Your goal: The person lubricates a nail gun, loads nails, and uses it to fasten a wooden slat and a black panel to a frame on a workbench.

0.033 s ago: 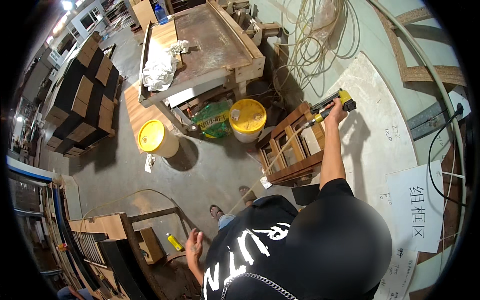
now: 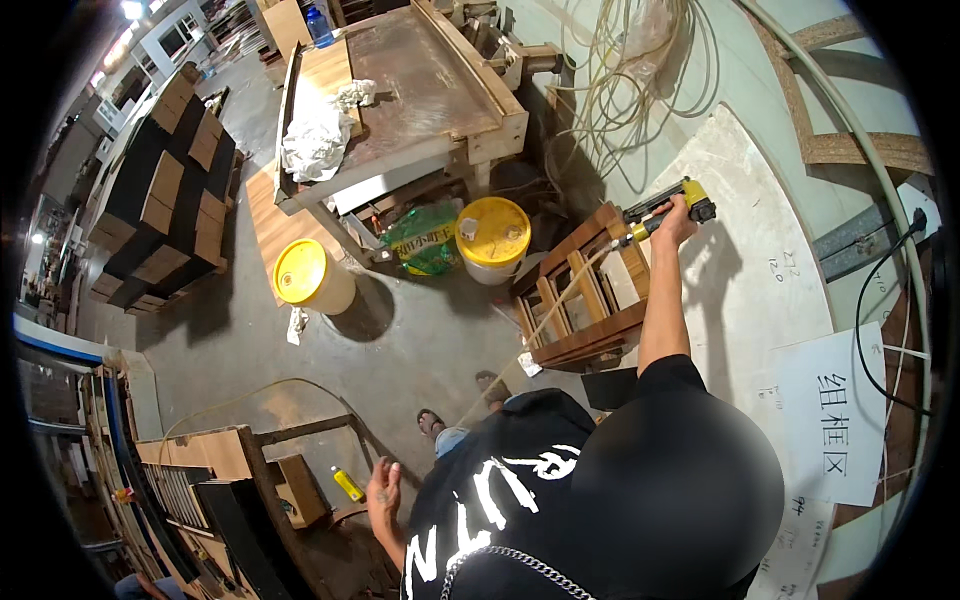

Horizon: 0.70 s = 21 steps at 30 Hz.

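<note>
My right hand is closed around the grip of a yellow and black nail gun, with my arm stretched out ahead. A pale air hose runs from the nail gun back toward my body. Just left of the nail gun, a stack of brown wooden frames leans at a tilt near the wall. Low on the left, my left hand hangs with its fingers loosely apart and holds nothing. A small yellow bottle is on the floor nearest to it.
Two yellow-lidded buckets and a green bag stand by a worktable carrying white rags. Black and brown stacked panels rise at far left. Coiled hoses hang on the right. Wooden parts fill the near left.
</note>
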{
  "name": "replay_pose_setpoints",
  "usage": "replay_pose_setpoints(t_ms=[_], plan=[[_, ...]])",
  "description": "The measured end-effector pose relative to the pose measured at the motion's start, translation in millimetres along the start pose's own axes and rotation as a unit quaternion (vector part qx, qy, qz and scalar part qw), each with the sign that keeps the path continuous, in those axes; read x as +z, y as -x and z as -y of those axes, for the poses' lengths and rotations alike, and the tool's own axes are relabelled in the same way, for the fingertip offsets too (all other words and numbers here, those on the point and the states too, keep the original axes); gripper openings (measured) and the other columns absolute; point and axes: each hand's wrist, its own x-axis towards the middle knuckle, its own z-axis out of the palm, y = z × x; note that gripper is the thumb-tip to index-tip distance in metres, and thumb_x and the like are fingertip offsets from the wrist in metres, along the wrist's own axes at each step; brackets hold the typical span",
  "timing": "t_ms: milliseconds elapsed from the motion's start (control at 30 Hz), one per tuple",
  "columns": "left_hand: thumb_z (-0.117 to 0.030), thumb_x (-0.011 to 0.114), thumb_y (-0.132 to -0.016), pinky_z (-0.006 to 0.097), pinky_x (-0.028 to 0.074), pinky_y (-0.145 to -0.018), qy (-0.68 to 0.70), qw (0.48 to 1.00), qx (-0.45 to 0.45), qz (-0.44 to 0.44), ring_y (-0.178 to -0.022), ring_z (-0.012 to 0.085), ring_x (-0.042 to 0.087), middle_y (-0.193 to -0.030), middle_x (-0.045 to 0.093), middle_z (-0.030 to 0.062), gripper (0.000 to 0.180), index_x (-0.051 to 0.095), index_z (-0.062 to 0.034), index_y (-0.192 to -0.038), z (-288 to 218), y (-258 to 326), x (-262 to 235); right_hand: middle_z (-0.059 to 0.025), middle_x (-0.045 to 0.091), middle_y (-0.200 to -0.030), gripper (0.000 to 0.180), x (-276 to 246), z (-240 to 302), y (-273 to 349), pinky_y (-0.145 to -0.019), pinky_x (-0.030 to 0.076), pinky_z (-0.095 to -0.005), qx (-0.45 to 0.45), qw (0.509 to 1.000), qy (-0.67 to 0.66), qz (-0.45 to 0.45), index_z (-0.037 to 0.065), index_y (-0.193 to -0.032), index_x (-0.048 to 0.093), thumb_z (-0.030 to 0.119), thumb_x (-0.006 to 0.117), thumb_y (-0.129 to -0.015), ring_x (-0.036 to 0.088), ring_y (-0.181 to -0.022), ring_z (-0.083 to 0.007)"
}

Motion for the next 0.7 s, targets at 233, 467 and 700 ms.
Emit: replay_pose_setpoints(t_ms=[233, 467, 700], plan=[[-0.034, 0.059, -0.095, 0.034, 0.048, -0.089, -0.003, 1.000, 0.020, -0.017, -0.103, 0.0269, 0.063, -0.111, 0.066, 0.0206, 0.049, 0.052, 0.0008, -0.128, 20.0, -20.0, 6.6, -0.0067, 0.053, -0.057, 0.018, 10.8, 21.3, -57.2, -0.037, 0.043, -0.0289, -0.046, 0.990, -0.092, -0.093, 0.004, -0.063, 0.043, 0.000, 0.059, -0.071, 0.050, -0.042, -0.0159], [-0.038, 0.058, -0.095, 0.034, 0.047, -0.089, 0.004, 0.999, 0.038, 0.036, -0.102, 0.0268, 0.063, -0.111, 0.066, 0.0208, 0.051, 0.051, 0.0005, -0.128, -7.0, -27.8, 25.8, -0.0078, 0.053, -0.057, 0.017, 7.7, 25.1, -57.5, -0.037, 0.044, -0.0289, -0.037, 0.991, -0.097, -0.083, 0.002, -0.063, 0.044, -0.001, 0.059, -0.070, 0.050, -0.042, -0.0166], [-0.035, 0.059, -0.095, 0.034, 0.047, -0.090, 0.014, 0.999, 0.048, 0.013, -0.104, 0.0260, 0.062, -0.112, 0.065, 0.0187, 0.049, 0.052, 0.0003, -0.128, -24.6, -34.2, 12.7, -0.0082, 0.054, -0.058, 0.014, 12.9, 27.7, -59.4, -0.036, 0.043, -0.0300, -0.049, 0.990, -0.073, -0.112, 0.002, -0.063, 0.045, -0.001, 0.058, -0.067, 0.050, -0.040, -0.0172]])
